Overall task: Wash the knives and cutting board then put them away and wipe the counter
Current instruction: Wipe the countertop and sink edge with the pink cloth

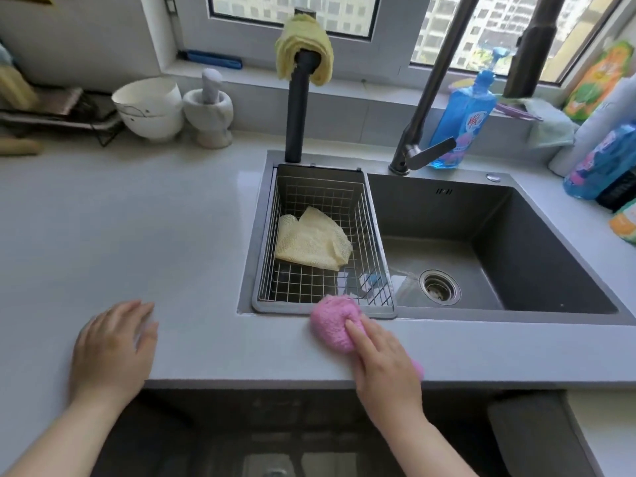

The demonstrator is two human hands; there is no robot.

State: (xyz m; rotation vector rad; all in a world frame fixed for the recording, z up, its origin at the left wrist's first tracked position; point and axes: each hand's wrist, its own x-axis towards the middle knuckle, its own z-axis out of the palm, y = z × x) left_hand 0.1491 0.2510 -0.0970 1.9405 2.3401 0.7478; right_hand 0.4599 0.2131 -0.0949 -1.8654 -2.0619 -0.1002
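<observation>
Head: two hands [110,349] [385,366]; one pink cloth [330,321]

Rear of pink fluffy cloth [332,321] hidden under right hand [385,366]; full extent not visible. Below steel wire basket [373,235], small blue object [371,279] seen through mesh only, not identifiable. At left, dark dish rack [69,113] cut off by edge, blurred. Label on blue detergent bottle [461,122] not readable.

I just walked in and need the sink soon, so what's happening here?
A person is wiping the counter. The right hand presses a pink cloth onto the front strip beside the sink, at the near corner of the wire basket. The left hand rests flat on the counter further left, holding nothing. A yellow mesh cloth lies in the basket.
</observation>
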